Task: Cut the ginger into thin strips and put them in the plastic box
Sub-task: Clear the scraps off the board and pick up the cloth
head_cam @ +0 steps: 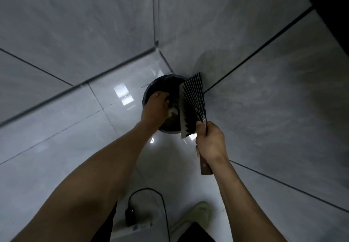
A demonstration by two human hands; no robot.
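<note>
My right hand (209,143) grips the brown wooden handle of a cleaver (192,107). Its broad, dark, ridged blade is held upright over the right side of a round black bin (149,90) on the floor. My left hand (156,105) reaches down over the bin's opening just left of the blade, with its fingertips hidden behind the back of the hand. Something pale (173,111) shows inside the bin between my left hand and the blade; I cannot tell what it is. Neither ginger strips nor a plastic box are in view.
The bin stands in a corner where grey tiled walls (264,71) meet the glossy white tiled floor (75,128). Near my feet lie a black charger with a cable (130,213), a white power strip (136,228) and my pale shoe (198,213).
</note>
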